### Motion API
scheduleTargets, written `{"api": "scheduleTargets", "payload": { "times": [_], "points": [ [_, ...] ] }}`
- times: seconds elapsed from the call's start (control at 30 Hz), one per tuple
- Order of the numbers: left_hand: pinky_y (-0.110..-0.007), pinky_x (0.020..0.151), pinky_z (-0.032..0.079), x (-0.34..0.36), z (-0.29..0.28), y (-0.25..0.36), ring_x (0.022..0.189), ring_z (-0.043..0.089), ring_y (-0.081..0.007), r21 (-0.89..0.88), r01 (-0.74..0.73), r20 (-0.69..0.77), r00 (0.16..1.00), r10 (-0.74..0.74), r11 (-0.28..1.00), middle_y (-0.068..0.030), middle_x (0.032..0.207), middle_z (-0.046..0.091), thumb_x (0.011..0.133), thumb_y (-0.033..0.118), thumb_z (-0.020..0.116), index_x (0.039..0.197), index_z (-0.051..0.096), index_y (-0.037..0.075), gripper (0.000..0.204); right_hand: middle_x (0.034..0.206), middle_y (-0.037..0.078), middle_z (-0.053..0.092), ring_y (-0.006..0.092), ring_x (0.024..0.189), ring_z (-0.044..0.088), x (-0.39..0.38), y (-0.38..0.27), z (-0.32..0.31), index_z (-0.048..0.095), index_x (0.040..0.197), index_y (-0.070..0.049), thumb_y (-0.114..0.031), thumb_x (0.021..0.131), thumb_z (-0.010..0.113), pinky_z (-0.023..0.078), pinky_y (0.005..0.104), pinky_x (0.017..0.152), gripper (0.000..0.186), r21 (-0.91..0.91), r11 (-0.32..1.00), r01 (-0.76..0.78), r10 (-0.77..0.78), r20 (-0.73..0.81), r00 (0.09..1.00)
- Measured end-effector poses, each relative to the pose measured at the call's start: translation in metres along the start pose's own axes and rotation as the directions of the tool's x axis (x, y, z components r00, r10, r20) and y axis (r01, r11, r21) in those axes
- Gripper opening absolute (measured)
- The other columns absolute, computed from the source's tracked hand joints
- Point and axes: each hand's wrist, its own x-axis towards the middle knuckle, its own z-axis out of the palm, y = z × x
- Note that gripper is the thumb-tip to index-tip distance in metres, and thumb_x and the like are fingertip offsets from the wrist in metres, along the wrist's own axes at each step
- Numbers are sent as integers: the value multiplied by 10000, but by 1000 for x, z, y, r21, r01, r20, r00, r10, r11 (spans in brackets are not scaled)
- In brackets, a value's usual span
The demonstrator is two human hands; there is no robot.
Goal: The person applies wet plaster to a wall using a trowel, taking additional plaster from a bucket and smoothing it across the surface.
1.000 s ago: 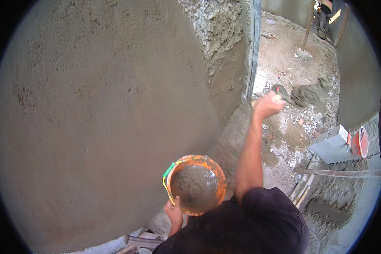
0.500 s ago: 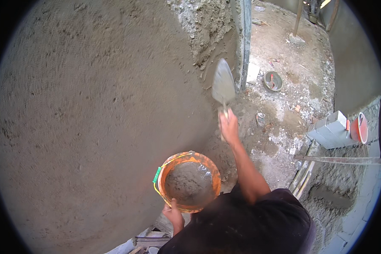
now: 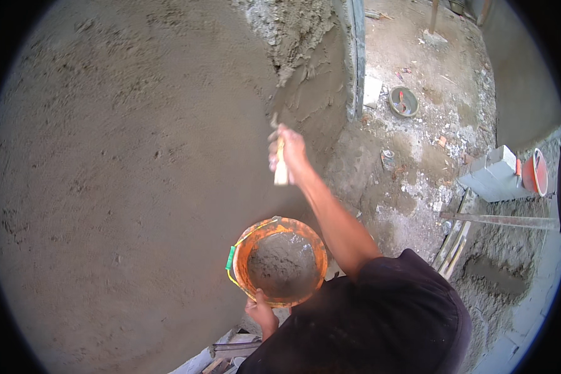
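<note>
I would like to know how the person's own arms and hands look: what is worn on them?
Both the left hand and the right hand are bare, with no gloves; no watch or bracelet shows on either wrist. The dark, nearly black shirt has a short right sleeve, leaving that forearm uncovered. The left sleeve cannot be made out.

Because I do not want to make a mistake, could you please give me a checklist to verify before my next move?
1. Left grip holding the orange bucket by its rim: ok.
2. Mortar available in the bucket: ok.
3. Right grip closed around the handle of the trowel: ok.
4. Mortar on the trowel's blade: cannot tell; the blade does not show clearly.
5. Wall evenly smooth: not ok; a rough patch shows near the top.
</note>
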Motion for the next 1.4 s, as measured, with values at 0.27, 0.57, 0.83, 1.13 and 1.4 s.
{"api": "scheduleTargets", "payload": {
  "times": [0.27,0.57,0.83,1.13,1.4],
  "points": [
    [-283,613,435,7,-8,-4,673,540,-103,17,44,31,999,-45,999,-19,747,600,893,68,597,843,626,-18,103,597,7,471,134,465,461,51,-13,-33,502,897,-70,-411,1026,375,406,308,391,385,431,897,-97,104,7,995],
    [-286,619,442,7,-6,-15,670,543,-110,22,-16,-9,1000,17,1000,-40,766,626,886,80,627,877,648,-45,127,590,31,459,145,419,464,3,-44,47,474,889,-58,-361,999,440,410,316,346,324,-171,983,72,-57,92,994],
    [-293,644,439,0,6,-9,705,512,-97,123,-8,-77,997,17,992,-23,767,603,905,130,650,874,638,-52,185,741,210,654,291,676,688,-173,-11,-88,607,835,-11,-269,931,522,544,431,597,288,-849,-171,500,325,430,842],
    [-297,596,422,-27,32,-1,668,468,-80,97,7,-52,999,-2,995,18,688,548,913,193,668,818,627,-50,264,832,172,700,335,766,708,-132,33,-87,596,1000,-18,-112,906,493,569,441,658,169,-306,-535,788,734,294,613],
    [-248,526,314,-33,39,0,619,363,-33,-113,89,-54,994,-96,990,75,631,448,932,193,665,719,562,8,300,874,226,675,336,807,690,-104,14,-93,562,1070,30,-214,944,545,561,458,727,274,-355,-633,688,759,-105,643]
  ]
}}
